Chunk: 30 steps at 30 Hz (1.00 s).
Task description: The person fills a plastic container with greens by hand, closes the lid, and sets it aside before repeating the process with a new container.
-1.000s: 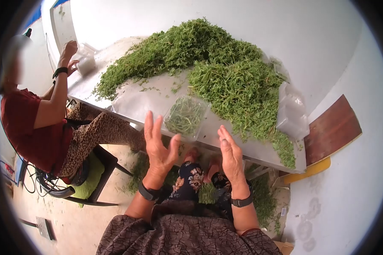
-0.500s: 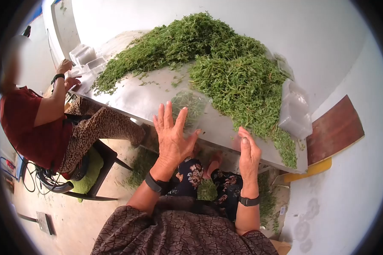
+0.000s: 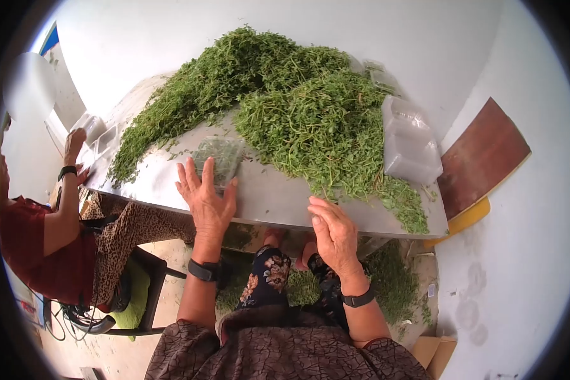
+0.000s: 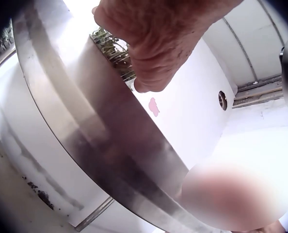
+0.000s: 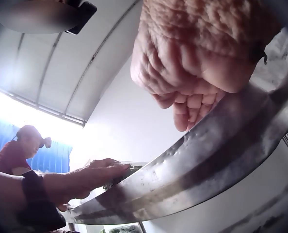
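My left hand (image 3: 204, 201) has its fingers spread at the near side of a transparent plastic box (image 3: 216, 158) of green stems, its fingertips overlapping the box's near edge in the head view. In the left wrist view that hand (image 4: 158, 39) is above the metal table edge, with greens (image 4: 110, 48) behind it. My right hand (image 3: 337, 235) is at the table's front edge, its fingers together and slightly bent, holding nothing. A large heap of leafy green stems (image 3: 316, 126) covers much of the table (image 3: 266, 190).
Stacked transparent plastic trays (image 3: 411, 142) stand at the heap's right. A brown board (image 3: 484, 164) leans beyond the table's right end. Another person in a dark red shirt (image 3: 57, 253) sits at the left, hands near more plastic trays (image 3: 101, 136). Greens (image 3: 386, 285) also lie under the table.
The head view has swung, so the table appears further left. My hands stay raised; the left has come to the box's near edge. The other person's hands have lowered from a lifted tray.
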Motion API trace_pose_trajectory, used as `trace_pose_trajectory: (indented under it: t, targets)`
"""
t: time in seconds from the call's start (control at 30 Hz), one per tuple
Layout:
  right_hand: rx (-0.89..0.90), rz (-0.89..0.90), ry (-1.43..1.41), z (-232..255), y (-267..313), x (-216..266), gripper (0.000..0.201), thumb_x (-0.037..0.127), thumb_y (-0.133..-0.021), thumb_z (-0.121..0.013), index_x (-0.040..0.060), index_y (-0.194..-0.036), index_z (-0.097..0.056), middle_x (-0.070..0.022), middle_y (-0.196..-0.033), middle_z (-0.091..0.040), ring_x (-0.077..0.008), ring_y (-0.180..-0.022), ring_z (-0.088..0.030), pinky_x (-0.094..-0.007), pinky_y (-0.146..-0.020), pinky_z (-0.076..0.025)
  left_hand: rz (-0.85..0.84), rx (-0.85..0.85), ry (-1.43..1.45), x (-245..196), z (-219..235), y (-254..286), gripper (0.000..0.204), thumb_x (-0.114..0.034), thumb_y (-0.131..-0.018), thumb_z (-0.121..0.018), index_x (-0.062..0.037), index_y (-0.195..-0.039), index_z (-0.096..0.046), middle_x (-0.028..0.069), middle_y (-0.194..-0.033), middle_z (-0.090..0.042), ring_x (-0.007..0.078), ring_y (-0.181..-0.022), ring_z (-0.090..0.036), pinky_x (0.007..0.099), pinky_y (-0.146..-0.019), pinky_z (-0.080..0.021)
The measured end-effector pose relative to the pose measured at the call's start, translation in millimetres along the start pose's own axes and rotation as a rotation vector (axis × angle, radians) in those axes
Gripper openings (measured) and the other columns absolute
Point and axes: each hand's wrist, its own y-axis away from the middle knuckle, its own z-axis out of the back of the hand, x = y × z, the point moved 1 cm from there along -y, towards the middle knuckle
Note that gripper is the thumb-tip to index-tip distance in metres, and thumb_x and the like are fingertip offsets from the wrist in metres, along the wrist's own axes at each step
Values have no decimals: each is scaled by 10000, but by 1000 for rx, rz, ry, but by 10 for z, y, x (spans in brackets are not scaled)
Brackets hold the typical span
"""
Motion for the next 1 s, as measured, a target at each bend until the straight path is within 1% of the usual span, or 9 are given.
trace_pose_trajectory:
  t: [0.2, 0.37, 0.5, 0.6, 0.63, 0.67, 0.77, 0.87, 1.0]
  targets:
    - [-9, 34, 38, 14, -4, -22, 161, 84, -841, -564, 8, -969, -628, -123, -1075, -645, -311, -982, -610, -378, -847, -489, 55, 29, -75, 78, -201, -214, 618, -302, -786, -679, -127, -1330, -444, 279, -1438, -253, 461, -1375, -121, 643, -1050, -139]
    - [-6, 31, -2, 27, -20, -8, 147, 76, -834, -578, 10, -957, -625, -124, -1069, -645, -314, -958, -612, -379, -825, -495, 63, 103, -172, 202, -395, -383, 744, -399, -839, -599, -142, -1448, -258, 276, -1488, -144, 459, -1385, -83, 661, -1039, -123]
    - [-2, 40, -19, 31, -21, -25, 147, 78, -836, -578, 9, -958, -622, -126, -1069, -643, -316, -958, -612, -380, -826, -497, 98, 167, -203, 288, -475, -503, 785, -453, -870, -533, -144, -1481, -149, 270, -1504, -71, 456, -1391, -38, 653, -1048, -116]
    - [16, 26, -34, 38, -7, -25, 158, 93, -857, -561, 5, -974, -622, -130, -1092, -637, -318, -982, -609, -377, -838, -493, 74, 129, -58, 247, -410, -520, 799, -470, -872, -523, -120, -1479, -141, 273, -1503, -68, 465, -1387, -34, 643, -1053, -120]
    - [30, 15, -46, 42, -10, -28, 172, 108, -878, -544, 1, -987, -623, -134, -1114, -632, -320, -1002, -605, -376, -848, -489, 126, 190, -70, 209, -354, -487, 752, -445, -901, -490, -81, -1470, -160, 282, -1498, -79, 465, -1385, -43, 595, -1078, -137]
    - [24, 10, -43, 46, -12, -33, 172, 108, -878, -544, 1, -987, -623, -134, -1114, -632, -320, -1002, -605, -376, -848, -489, 119, 194, -67, 210, -368, -424, 752, -445, -901, -490, -81, -1470, -160, 282, -1498, -79, 465, -1385, -43, 595, -1078, -137]
    - [27, 22, -43, 49, -11, -32, 166, 90, -863, -557, 2, -989, -619, -128, -1108, -634, -319, -996, -608, -373, -840, -494, 1, 66, 74, 122, -347, -202, 573, -302, -952, -441, -19, -1421, -273, 290, -1485, -132, 452, -1379, -115, 485, -1110, -179]
    - [24, 30, -41, 52, -11, -26, 160, 71, -845, -572, 2, -982, -618, -129, -1101, -635, -319, -991, -607, -376, -837, -495, -74, 66, 64, 9, -302, -110, 546, -263, -944, -464, -11, -1401, -303, 291, -1482, -139, 445, -1377, -137, 475, -1109, -193]
    - [11, 47, -10, 12, 7, -24, 160, 64, -813, -608, 4, -961, -621, -115, -1084, -639, -310, -968, -611, -383, -825, -503, 31, 140, 127, 7, -285, -116, 543, -238, -932, -484, -2, -1389, -310, 293, -1478, -146, 436, -1377, -149, 467, -1107, -205]
